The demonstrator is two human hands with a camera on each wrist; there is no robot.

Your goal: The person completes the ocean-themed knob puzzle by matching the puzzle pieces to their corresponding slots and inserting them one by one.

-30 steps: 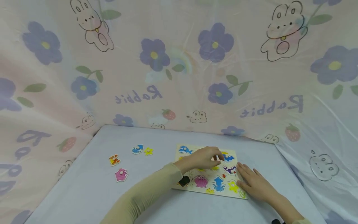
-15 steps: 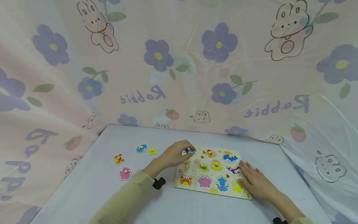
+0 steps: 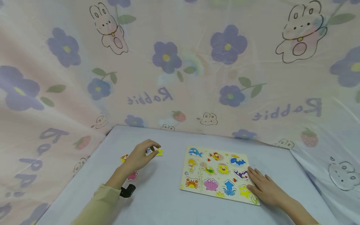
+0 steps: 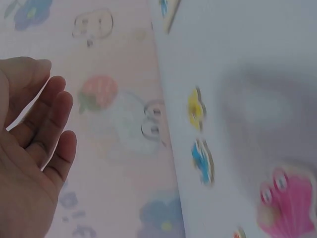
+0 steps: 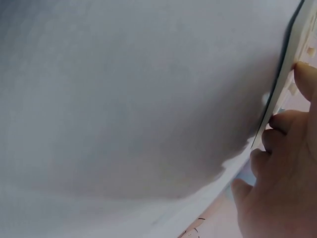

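Note:
My left hand (image 3: 137,159) hovers over the left side of the table, fingers loosely bent, holding nothing. Beneath and around it lie loose puzzle pieces: a yellow starfish (image 3: 159,152), a blue squid (image 4: 202,163), a pink shell (image 4: 292,206) and an orange crab (image 3: 124,157), partly covered by the hand in the head view. To the right lies a pale puzzle board (image 3: 206,151) with colourful sea animals, several bearing small knobs. My right hand (image 3: 267,189) rests flat, its fairly straight fingers touching the board's right edge.
A white cloth covers the table (image 3: 168,200). Behind and beside it hangs a curtain (image 3: 191,93) printed with rabbits, flowers and strawberries. A black wrist camera (image 3: 127,190) sits at the left wrist.
My left hand has moved left from above the board to over the loose pieces. My right hand stays at the board's edge. The head view has shifted slightly.

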